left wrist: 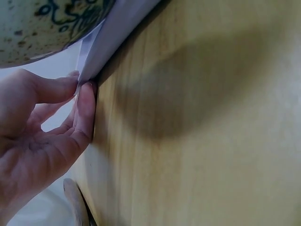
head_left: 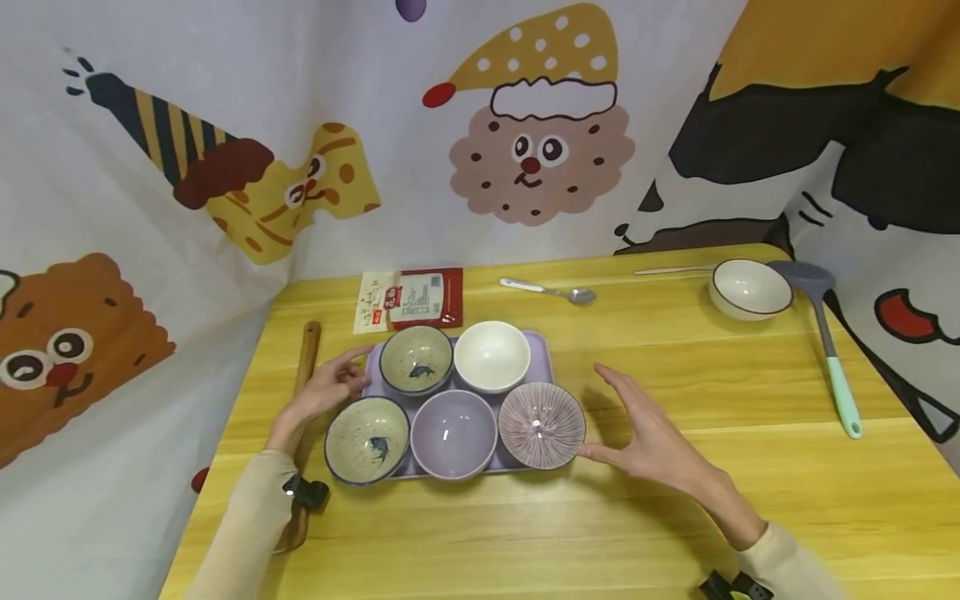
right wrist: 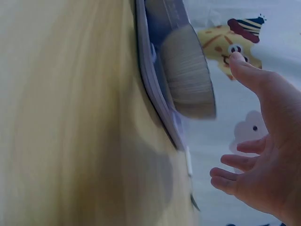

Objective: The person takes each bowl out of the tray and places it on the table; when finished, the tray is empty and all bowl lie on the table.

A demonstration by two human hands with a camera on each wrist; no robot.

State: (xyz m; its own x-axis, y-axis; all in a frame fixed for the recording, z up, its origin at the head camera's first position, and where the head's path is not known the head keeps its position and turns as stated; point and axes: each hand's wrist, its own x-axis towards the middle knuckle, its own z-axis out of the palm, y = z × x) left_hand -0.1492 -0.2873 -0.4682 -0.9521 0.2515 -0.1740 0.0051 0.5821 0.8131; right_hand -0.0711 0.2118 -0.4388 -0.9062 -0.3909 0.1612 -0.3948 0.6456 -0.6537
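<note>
A lilac tray (head_left: 540, 354) carries several bowls: a speckled fish bowl (head_left: 416, 354) and a white bowl (head_left: 492, 357) at the back, then another fish bowl (head_left: 360, 442), a lavender bowl (head_left: 454, 435) and a striped bowl (head_left: 542, 427) in front. At the tray's left edge, my left hand (head_left: 326, 393) pinches the rim between thumb and fingers, as the left wrist view shows. My right hand (head_left: 652, 437) is beside the striped bowl with thumb and fingers spread. The right wrist view shows it holding nothing, apart from the tray.
Left of the tray lies a long wooden utensil (head_left: 307, 354), partly under my left arm. Behind the tray are a red and cream packet (head_left: 411, 300) and a spoon (head_left: 551, 292). A brown-rimmed bowl (head_left: 750, 292) and a mint-handled turner (head_left: 832, 358) occupy the right side.
</note>
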